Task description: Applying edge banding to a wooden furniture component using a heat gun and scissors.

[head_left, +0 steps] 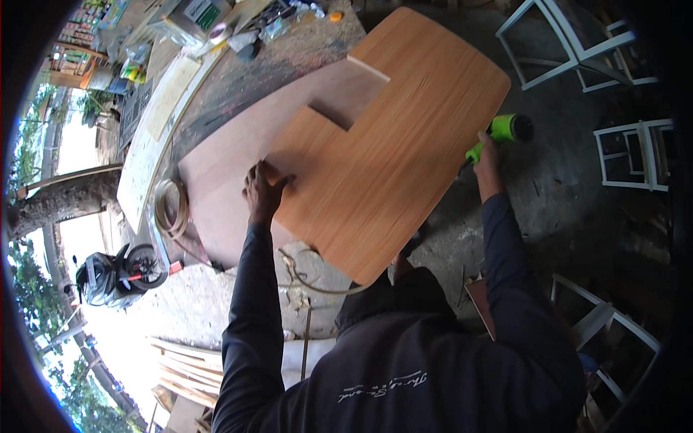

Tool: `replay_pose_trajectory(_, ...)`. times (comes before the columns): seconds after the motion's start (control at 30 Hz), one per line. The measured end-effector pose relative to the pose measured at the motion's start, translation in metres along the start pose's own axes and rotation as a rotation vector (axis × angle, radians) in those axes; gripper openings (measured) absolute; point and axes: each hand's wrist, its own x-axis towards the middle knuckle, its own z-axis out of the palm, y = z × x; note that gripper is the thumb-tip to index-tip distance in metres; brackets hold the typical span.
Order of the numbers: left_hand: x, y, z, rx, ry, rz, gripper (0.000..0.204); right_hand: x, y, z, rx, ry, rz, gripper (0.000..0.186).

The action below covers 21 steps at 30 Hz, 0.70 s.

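A large wood-grain panel (404, 144) with rounded corners and a square notch lies across the middle, over a paler brown sheet (224, 195). My left hand (266, 191) grips the panel's left edge, its thumb on the top face and its fingers at the rim. On the right, my right hand (488, 162) is wrapped round the handle of a lime-green power tool (503, 130) with a black round end. The tool is beside the panel's right edge; its exact kind is not clear. A thin pale strip (325, 291) curves below the panel's near corner.
A coil of strip (171, 208) lies left of the sheet. Tape, a container (193, 18) and clutter cover the workbench (267, 65) at the back. White metal frames (635, 155) stand on the right. A motorbike (123, 274) is parked at left, above stacked wood strips (186, 372).
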Motion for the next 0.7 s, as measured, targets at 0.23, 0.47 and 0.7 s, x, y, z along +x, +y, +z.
replay_pose_trajectory(0.23, -0.082, -0.017, -0.010, -0.051, 0.106, 0.320, 0.061, 0.068, 0.020, 0.003, 0.061, -0.064, -0.064, 0.040)
replay_pose_trajectory(0.47, -0.210, -0.015, -0.020, -0.058, -0.526, 0.009, 0.074, 0.077, 0.014, 0.011, 0.040, -0.097, -0.128, 0.038)
replay_pose_trajectory(0.7, -0.203, -0.072, -0.012, -0.769, -0.837, -0.187, 0.048, 0.052, 0.034, -0.051, -0.013, 0.028, -0.012, 0.038)
